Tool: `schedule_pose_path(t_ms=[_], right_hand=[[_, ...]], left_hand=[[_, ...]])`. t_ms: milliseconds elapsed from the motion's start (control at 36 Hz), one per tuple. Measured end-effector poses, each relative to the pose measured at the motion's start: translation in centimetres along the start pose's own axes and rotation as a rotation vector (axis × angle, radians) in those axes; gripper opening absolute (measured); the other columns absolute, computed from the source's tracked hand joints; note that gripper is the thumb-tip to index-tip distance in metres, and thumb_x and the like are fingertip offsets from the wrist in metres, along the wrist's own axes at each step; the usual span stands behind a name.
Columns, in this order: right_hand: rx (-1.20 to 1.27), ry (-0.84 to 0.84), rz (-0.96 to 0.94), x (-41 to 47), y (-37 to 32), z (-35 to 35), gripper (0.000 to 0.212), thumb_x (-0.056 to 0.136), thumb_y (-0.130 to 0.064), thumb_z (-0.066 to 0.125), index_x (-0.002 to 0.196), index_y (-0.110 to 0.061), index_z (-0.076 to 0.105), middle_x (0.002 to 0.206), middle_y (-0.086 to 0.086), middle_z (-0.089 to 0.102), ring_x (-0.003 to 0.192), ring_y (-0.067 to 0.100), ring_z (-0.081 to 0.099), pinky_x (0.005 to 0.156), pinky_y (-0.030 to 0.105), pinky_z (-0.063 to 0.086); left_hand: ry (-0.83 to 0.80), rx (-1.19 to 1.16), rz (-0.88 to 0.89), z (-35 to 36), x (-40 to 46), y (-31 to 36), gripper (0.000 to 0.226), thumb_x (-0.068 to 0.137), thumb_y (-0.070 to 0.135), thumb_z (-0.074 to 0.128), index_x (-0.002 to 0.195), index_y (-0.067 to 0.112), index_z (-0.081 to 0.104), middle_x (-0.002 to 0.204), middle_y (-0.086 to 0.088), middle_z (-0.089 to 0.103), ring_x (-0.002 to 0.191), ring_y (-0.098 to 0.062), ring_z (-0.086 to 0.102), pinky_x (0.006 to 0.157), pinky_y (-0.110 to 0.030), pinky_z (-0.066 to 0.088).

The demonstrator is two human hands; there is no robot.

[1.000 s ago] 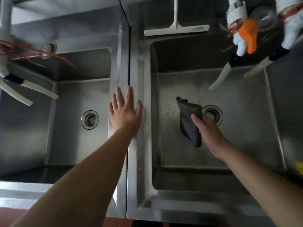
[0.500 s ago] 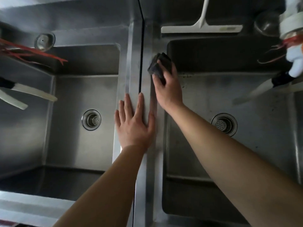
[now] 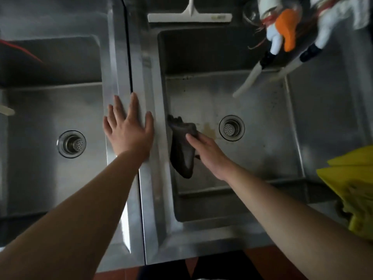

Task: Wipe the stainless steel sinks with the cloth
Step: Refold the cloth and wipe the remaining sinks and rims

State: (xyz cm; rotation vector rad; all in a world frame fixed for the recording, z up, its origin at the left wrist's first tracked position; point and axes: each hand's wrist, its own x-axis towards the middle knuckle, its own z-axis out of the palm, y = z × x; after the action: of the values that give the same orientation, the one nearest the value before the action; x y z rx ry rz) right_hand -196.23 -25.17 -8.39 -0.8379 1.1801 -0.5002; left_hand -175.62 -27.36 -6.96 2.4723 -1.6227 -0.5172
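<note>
Two stainless steel sinks stand side by side: the left sink and the right sink. A dark grey cloth hangs against the inner left wall of the right sink. My right hand grips the cloth there, thumb on its top. My left hand rests flat, fingers spread, on the steel divider between the two basins. Left of the right drain sits a brownish stain.
A white squeegee lies on the back ledge. White taps with an orange handle hang over the right basin's far corner. A yellow cloth lies on the right edge. The left drain is uncovered.
My right hand brought the cloth down from the top of the divider's far end to the right sink's inner left wall. My left hand stayed flat on the divider.
</note>
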Motion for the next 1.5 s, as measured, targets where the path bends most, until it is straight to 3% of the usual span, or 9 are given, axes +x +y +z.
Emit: schedule_pose_path(t_ms=[83, 222, 389, 444, 583, 750, 1000, 1333, 1500], right_hand=[[0.092, 0.236, 0.056, -0.4, 1.6, -3.2, 0.021, 0.102, -0.029, 0.054, 0.116, -0.02, 0.067, 0.116, 0.003, 0.072, 0.103, 0.012, 0.069, 0.091, 0.033, 0.052], [-0.186, 0.703, 0.042, 3.7, 2.7, -9.7, 0.028, 0.1, -0.034, 0.054, 0.114, -0.013, 0.067, 0.107, 0.011, 0.069, 0.102, 0.031, 0.065, 0.083, 0.036, 0.047], [-0.595, 0.961, -0.173, 11.8, 3.3, -15.2, 0.043, 0.102, -0.035, 0.045, 0.143, -0.025, 0.048, 0.149, 0.002, 0.048, 0.135, 0.025, 0.046, 0.103, 0.043, 0.043], [-0.805, 0.895, -0.085, 14.5, 4.4, -15.6, 0.047, 0.102, -0.036, 0.045, 0.148, -0.029, 0.041, 0.159, 0.001, 0.034, 0.146, 0.028, 0.028, 0.105, 0.058, 0.034], [-0.902, 0.586, 0.213, 21.1, 6.7, -13.3, 0.055, 0.104, -0.05, 0.032, 0.156, -0.045, 0.014, 0.168, -0.002, 0.003, 0.154, 0.025, -0.002, 0.119, 0.06, -0.003], [-0.789, 0.727, 0.377, 26.9, 4.2, -8.6, 0.06, 0.104, -0.05, 0.027, 0.155, -0.048, -0.004, 0.167, -0.001, -0.017, 0.152, 0.027, -0.019, 0.116, 0.068, -0.006], [-0.804, 0.676, 0.3, 31.6, 1.1, -3.7, 0.058, 0.104, -0.049, 0.033, 0.157, -0.045, 0.009, 0.168, 0.0, -0.008, 0.153, 0.03, -0.017, 0.112, 0.073, -0.004], [-1.192, 0.27, -0.069, 29.1, 3.1, -2.0, 0.057, 0.101, -0.042, 0.043, 0.155, -0.041, 0.026, 0.168, 0.003, 0.007, 0.154, 0.029, -0.007, 0.112, 0.071, -0.005], [-1.312, 0.175, -0.211, 20.9, 10.6, -3.2, 0.056, 0.091, -0.043, 0.049, 0.147, -0.036, 0.046, 0.158, 0.011, 0.037, 0.149, 0.038, 0.023, 0.11, 0.073, 0.015]], left_hand=[[0.053, -0.053, -0.052, -0.6, 1.3, 1.0, 0.062, 0.089, 0.054, 0.041, 0.147, 0.034, 0.03, 0.158, -0.014, 0.022, 0.146, -0.038, 0.016, 0.119, -0.057, 0.011], [0.084, 0.03, -0.04, -0.3, 4.7, 3.2, 0.073, 0.095, 0.058, 0.03, 0.154, 0.044, -0.009, 0.166, -0.008, -0.014, 0.152, -0.031, -0.014, 0.121, -0.054, -0.005], [0.058, 0.1, -0.016, 1.3, 5.4, 3.5, 0.067, 0.096, 0.061, 0.024, 0.156, 0.043, -0.001, 0.167, 0.0, -0.008, 0.153, -0.021, -0.009, 0.123, -0.049, 0.001], [0.072, 0.093, -0.017, 1.2, 5.3, 3.5, 0.067, 0.096, 0.061, 0.027, 0.156, 0.044, 0.001, 0.167, 0.001, -0.007, 0.153, -0.02, -0.008, 0.123, -0.048, 0.002], [0.093, 0.091, -0.027, 1.2, 5.5, 3.7, 0.067, 0.097, 0.059, 0.032, 0.156, 0.044, 0.004, 0.167, 0.001, -0.004, 0.153, -0.019, -0.006, 0.123, -0.048, 0.002], [0.101, 0.071, -0.019, 1.1, 5.7, 3.7, 0.068, 0.098, 0.058, 0.036, 0.157, 0.04, 0.006, 0.167, -0.001, -0.001, 0.154, -0.02, -0.004, 0.123, -0.048, 0.004], [0.117, 0.051, -0.014, 1.2, 5.6, 3.9, 0.069, 0.096, 0.055, 0.039, 0.157, 0.037, 0.014, 0.167, -0.005, 0.006, 0.154, -0.024, 0.002, 0.122, -0.05, 0.008], [0.149, 0.056, -0.013, 1.3, 5.5, 3.7, 0.068, 0.096, 0.053, 0.045, 0.156, 0.037, 0.016, 0.166, -0.007, 0.01, 0.153, -0.026, 0.006, 0.121, -0.053, 0.012], [0.143, 0.064, -0.022, 1.3, 5.6, 3.9, 0.069, 0.095, 0.054, 0.043, 0.156, 0.037, 0.016, 0.166, -0.006, 0.009, 0.153, -0.026, 0.005, 0.121, -0.051, 0.011]])
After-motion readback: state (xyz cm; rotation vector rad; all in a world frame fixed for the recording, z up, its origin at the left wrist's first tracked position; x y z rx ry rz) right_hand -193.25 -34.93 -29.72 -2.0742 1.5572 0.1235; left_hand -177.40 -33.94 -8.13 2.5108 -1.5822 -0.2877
